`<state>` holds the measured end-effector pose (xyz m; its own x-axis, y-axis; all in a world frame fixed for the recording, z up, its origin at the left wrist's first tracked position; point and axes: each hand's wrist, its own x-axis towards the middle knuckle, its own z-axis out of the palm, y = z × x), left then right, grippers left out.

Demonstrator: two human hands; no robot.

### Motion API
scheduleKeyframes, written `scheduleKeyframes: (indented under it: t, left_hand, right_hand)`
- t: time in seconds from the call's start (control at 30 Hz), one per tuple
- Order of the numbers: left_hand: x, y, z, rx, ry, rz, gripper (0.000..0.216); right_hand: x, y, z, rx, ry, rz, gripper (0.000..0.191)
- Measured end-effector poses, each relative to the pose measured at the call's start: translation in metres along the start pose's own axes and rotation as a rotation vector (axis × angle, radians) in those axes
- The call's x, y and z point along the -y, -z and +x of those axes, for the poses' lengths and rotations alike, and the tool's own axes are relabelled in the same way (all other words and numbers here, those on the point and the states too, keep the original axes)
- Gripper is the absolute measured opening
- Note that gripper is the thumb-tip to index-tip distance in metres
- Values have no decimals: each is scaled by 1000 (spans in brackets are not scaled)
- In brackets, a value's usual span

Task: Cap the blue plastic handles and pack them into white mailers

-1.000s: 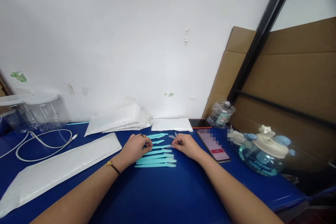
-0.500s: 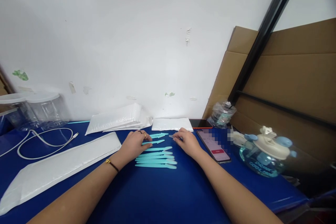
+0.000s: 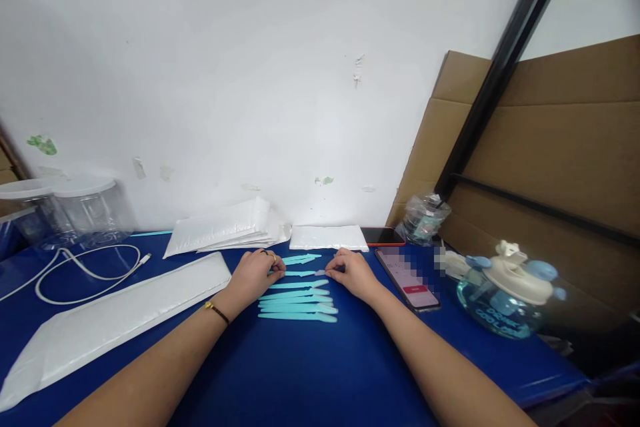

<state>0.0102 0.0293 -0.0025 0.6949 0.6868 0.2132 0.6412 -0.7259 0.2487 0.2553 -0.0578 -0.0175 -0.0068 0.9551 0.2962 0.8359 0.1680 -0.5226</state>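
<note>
My left hand [image 3: 253,275] pinches the handle end of a turquoise eyebrow razor [image 3: 299,273], which points to the right. Between the fingertips of my right hand [image 3: 354,275] is a small translucent blade cap [image 3: 320,273]. The cap is at the razor's blade end; whether it is over the blade I cannot tell. Closer to me, several like razors [image 3: 297,316] lie in a row on the blue tabletop [image 3: 300,373], pale tips to the right. Just behind the held razor lie more turquoise razors [image 3: 301,259], partly hidden by my left fingers.
White padded mailers [image 3: 220,227] are stacked against the wall, with another mailer [image 3: 328,238] beside them. A long mailer [image 3: 120,320] and a white cable [image 3: 90,300] lie left. At right are a phone [image 3: 400,273], an orange-edged phone [image 3: 383,236] and a water bottle [image 3: 505,300].
My right hand has moved slightly toward me, bringing the cap to the razor's blade end. The razor in my left hand has shifted a little toward me and to the right.
</note>
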Motion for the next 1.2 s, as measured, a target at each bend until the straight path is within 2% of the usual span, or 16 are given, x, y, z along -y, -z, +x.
scheduleKeyframes:
  t: [0.33, 0.43, 0.57, 0.63, 0.7, 0.77, 0.8, 0.87, 1.0, 1.2]
  left_hand:
    - [-1, -3, 2, 38, -42, -89, 13]
    - [-1, -5, 2, 28, -55, -106, 12]
    - [-5, -7, 2, 100, -75, -183, 13]
    - [-6, -6, 2, 90, -109, -176, 13]
    - [-5, -2, 1, 7, -118, -123, 15]
    - [0, 1, 0, -88, -96, -61, 19]
    - [3, 3, 0, -118, -83, -32, 20]
    - [9, 3, 0, -130, -71, 19, 22]
    - [17, -1, 2, -84, -70, 84, 21]
    - [11, 2, 2, -43, -60, 92, 17]
  right_hand:
    - [1, -5, 2, -8, 42, 28, 10]
    - [4, -6, 1, 18, 58, 52, 9]
    - [11, -9, -1, 68, 84, 95, 7]
    - [9, -5, -1, 67, 99, 129, 8]
    - [2, 5, 0, -19, 74, 146, 11]
    - [-9, 19, -1, -169, 0, 107, 13]
    - [-16, 25, -1, -234, -45, 67, 14]
    - [-27, 35, -3, -277, -115, -10, 13]
    - [-35, 30, -3, -186, -135, -122, 12]
    - [-19, 5, 7, -86, -108, -231, 8]
